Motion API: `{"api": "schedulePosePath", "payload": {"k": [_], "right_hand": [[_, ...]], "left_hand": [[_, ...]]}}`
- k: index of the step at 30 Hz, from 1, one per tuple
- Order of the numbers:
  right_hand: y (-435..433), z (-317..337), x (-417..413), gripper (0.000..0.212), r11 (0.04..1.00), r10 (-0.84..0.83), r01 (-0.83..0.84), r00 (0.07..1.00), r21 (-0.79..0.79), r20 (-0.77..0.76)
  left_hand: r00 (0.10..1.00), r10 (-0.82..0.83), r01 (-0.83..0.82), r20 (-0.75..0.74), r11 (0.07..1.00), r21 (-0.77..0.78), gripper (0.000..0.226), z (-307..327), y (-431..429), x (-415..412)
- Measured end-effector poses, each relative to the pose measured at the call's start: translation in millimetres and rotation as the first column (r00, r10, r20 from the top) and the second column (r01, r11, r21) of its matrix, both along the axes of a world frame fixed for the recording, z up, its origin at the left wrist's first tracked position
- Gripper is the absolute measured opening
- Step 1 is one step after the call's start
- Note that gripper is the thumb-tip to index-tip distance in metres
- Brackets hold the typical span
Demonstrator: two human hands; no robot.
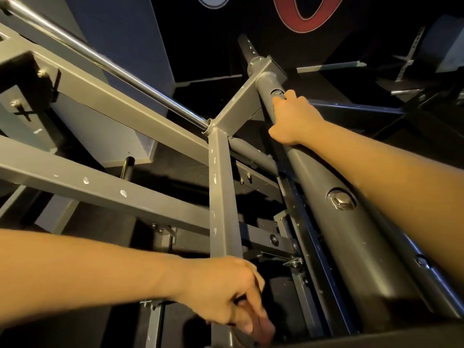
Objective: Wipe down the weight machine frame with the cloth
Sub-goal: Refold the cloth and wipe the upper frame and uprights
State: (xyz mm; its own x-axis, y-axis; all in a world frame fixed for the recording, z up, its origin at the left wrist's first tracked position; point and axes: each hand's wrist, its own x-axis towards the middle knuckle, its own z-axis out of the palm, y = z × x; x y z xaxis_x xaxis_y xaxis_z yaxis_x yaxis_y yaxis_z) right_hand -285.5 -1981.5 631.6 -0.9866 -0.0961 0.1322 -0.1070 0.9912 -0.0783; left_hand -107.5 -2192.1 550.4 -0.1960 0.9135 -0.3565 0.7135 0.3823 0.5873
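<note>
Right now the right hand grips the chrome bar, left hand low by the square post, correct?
No: the head view shows the right hand gripping the round grey tube, not the chrome bar. The left hand is low by the square post.

Left forearm (88, 272) and right forearm (389, 177) are recorded bare to the picture's edge; left hand (221, 292) and right hand (293, 119) likewise.

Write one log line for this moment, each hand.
right hand grips round tube | left hand low by square post, grasp blurred | cloth not visible
</note>
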Motion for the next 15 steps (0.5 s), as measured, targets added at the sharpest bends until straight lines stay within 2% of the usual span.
{"api": "schedulePosePath", "payload": {"k": [1, 3, 5, 7, 9, 11, 13, 15], "right_hand": [[0.2, -0.1, -0.5, 0.058, 1.000, 0.001, -0.001, 1.000, -0.010, 0.002], [0.8, -0.2, -1.1, 0.058, 1.000, -0.001, 0.001, 1.000, -0.014, 0.002], [0.7, 0.1, -0.7, 0.058, 1.000, -0.008, 0.008, 1.000, -0.008, 0.001], [-0.1, 0.3, -0.8, 0.058, 1.000, -0.013, 0.013, 1.000, -0.009, 0.000], [0.0, -0.6, -2.2, 0.058, 1.000, -0.016, 0.016, 1.000, -0.002, -0.003], [0.3, -1.2, -2.8, 0.059, 1.000, -0.020, 0.020, 1.000, 0.006, -0.004], [-0.8, -1.0, -2.2, 0.060, 1.000, -0.020, 0.020, 1.000, 0.000, -0.005], [-0.6, -0.7, -1.9, 0.060, 1.000, -0.018, 0.018, 1.000, -0.006, -0.006]], "left_hand": [[1.000, 0.001, -0.001, -0.015, 1.000, 0.022, 0.026, 1.1, -2.1, -2.2], [0.970, 0.106, -0.102, -0.218, 0.994, 0.031, 0.025, 2.4, -11.1, -32.5], [0.876, 0.275, -0.259, -0.397, 0.961, 0.096, 0.022, 3.8, -21.4, -63.6], [0.873, 0.345, -0.321, -0.345, 0.938, 0.128, 0.024, -3.6, -26.2, -65.2], [0.950, 0.223, -0.209, -0.220, 0.974, 0.087, 0.030, -8.2, -21.8, -32.2], [0.977, 0.154, -0.147, -0.146, 0.988, 0.056, 0.036, -12.2, -19.3, -16.1], [0.957, 0.183, -0.170, -0.224, 0.983, 0.075, 0.035, -11.8, -20.6, -36.9], [0.895, 0.276, -0.253, -0.349, 0.961, 0.110, 0.031, -13.1, -22.8, -66.7]]}}
